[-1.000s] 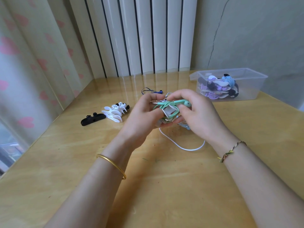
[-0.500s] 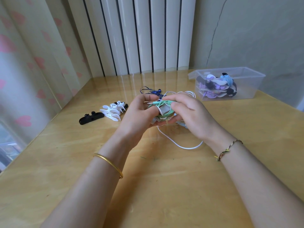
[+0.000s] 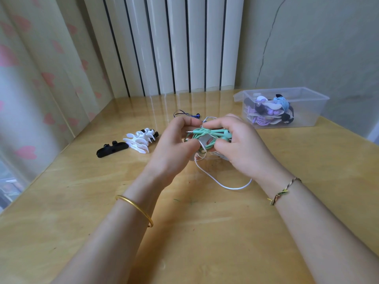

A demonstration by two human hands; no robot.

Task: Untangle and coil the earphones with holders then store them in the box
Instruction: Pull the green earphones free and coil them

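Mint-green earphones [image 3: 207, 134] sit bunched between both hands above the middle of the wooden table [image 3: 82, 201]; no brand, label or writing can be read on them or anywhere else. Their cord is wound in loops around a pale holder [image 3: 204, 141], with the metal plug poking out toward 9 o'clock and an earbud lying toward 3 o'clock. The left hand [image 3: 174, 148] pinches the bundle from 9 o'clock with thumb and fingers closed on it, and the right hand [image 3: 240, 144] clamps it from 3 o'clock, thumb pressed on the cord, so the two hands are close together around it. Much of the holder is covered by fingers, and its shape is hard to make out.

A white cable [image 3: 225, 184] trails from under the hands toward 5 o'clock, lying in a curve on the table; whether it joins the green set I cannot tell. More tangled wire under the right hand is mostly hidden. A dark blue cord [image 3: 185, 114] lies just beyond the hands at 12 o'clock.

At 9 o'clock lie white holders [image 3: 139, 140] in a cluster and a black holder [image 3: 111, 150] beside them. At 2 o'clock stands the clear plastic box [image 3: 307, 111], open, with coiled earphones in purple, blue, white and black inside.
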